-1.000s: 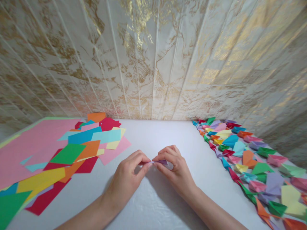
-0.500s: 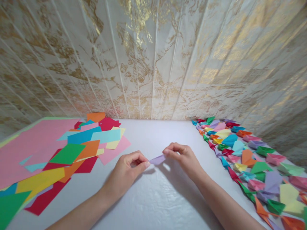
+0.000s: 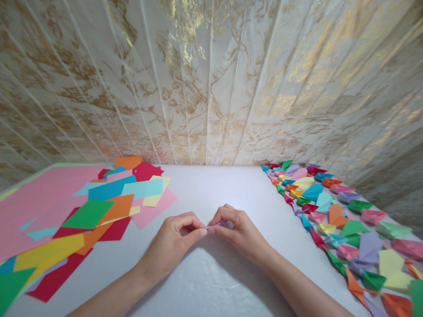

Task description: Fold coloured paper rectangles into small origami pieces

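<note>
Both hands meet above the counter (image 3: 218, 189), fingertips nearly touching, with a slim piece of purple paper (image 3: 222, 223) between them. The left hand (image 3: 180, 231) pinches one end of it, thumb pressed against the forefinger. The right hand (image 3: 236, 226) is closed to a similar pinch, its thumb below and its curled fingers above, covering much of the piece. The paper is narrow and appears to be folded, but the fingers hide too much to tell which creases are made, so its stage cannot be judged beyond being in hand and probably unfinished.

To the left of the left hand lie loose flat sheets, overlapping one another: a broad pink sheet (image 3: 49, 193) farthest out, with a green sheet (image 3: 88, 214), a yellow sheet (image 3: 49, 251) and others in blue, orange and red nearer in. These look unfolded, so they seem to be the part not yet worked.

To the right of the right hand, well apart from it, many folded paper shapes (image 3: 336, 214) spread in a dense band running from beyond the hands back toward the person. They look finished, suggesting that a good deal is already done. Beyond both hands hangs a gold-patterned curtain (image 3: 198, 97).
</note>
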Action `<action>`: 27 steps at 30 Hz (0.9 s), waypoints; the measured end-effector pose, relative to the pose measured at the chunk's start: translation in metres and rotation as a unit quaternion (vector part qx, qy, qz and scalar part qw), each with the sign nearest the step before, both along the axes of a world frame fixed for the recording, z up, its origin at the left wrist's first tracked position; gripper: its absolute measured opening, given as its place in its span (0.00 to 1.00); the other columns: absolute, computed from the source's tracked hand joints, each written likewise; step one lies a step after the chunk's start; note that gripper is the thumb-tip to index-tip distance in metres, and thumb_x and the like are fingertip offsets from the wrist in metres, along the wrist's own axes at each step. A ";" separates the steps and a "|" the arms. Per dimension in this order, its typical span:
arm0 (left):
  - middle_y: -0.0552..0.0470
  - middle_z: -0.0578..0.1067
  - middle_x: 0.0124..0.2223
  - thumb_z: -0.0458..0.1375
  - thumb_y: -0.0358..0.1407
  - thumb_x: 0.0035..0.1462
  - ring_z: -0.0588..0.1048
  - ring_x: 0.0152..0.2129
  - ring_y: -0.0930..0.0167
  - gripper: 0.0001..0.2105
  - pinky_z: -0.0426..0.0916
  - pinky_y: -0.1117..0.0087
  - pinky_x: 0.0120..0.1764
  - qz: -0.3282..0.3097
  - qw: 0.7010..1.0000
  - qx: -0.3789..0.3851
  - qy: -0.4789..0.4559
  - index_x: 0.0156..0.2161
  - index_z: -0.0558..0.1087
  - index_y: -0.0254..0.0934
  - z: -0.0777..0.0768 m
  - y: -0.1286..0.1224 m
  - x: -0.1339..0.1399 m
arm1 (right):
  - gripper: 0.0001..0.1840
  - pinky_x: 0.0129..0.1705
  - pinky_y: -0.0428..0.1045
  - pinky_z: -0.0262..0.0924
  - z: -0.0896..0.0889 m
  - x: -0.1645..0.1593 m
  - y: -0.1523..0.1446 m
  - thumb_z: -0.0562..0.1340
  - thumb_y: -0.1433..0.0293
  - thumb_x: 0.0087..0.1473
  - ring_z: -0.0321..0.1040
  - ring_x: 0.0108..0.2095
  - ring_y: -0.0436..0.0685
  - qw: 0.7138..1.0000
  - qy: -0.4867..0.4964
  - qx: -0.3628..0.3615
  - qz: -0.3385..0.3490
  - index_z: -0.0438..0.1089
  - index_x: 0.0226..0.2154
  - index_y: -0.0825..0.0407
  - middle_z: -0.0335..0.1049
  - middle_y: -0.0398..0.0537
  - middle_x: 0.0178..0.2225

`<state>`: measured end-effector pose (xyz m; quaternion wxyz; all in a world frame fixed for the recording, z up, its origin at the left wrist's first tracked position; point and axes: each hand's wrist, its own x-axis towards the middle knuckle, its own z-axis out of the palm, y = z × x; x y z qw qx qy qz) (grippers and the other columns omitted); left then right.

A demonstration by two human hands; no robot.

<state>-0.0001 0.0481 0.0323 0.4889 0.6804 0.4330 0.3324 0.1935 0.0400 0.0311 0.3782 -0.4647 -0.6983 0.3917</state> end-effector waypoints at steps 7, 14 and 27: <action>0.55 0.72 0.26 0.61 0.40 0.53 0.67 0.25 0.72 0.10 0.61 0.73 0.30 -0.028 0.998 -0.048 -0.017 0.27 0.78 0.36 0.000 0.002 0.003 | 0.17 0.33 0.48 0.55 -0.004 0.011 0.007 0.70 0.55 0.48 0.63 0.28 0.52 0.984 0.094 -0.147 0.045 0.77 0.25 0.53 0.69 0.42 0.24; 0.56 0.71 0.24 0.59 0.45 0.52 0.67 0.24 0.72 0.14 0.60 0.72 0.29 0.045 0.997 -0.062 -0.014 0.25 0.73 0.36 0.005 0.011 -0.005 | 0.20 0.36 0.49 0.55 -0.004 0.039 0.021 0.66 0.53 0.52 0.62 0.29 0.53 0.978 0.139 -0.094 -0.125 0.72 0.23 0.52 0.68 0.42 0.24; 0.56 0.70 0.27 0.58 0.43 0.56 0.67 0.27 0.71 0.12 0.59 0.73 0.30 0.003 0.999 -0.030 0.021 0.29 0.74 0.36 -0.004 0.004 0.001 | 0.09 0.40 0.49 0.57 -0.008 0.004 0.005 0.60 0.68 0.61 0.65 0.34 0.55 0.998 -0.015 0.045 -0.043 0.73 0.29 0.51 0.70 0.44 0.29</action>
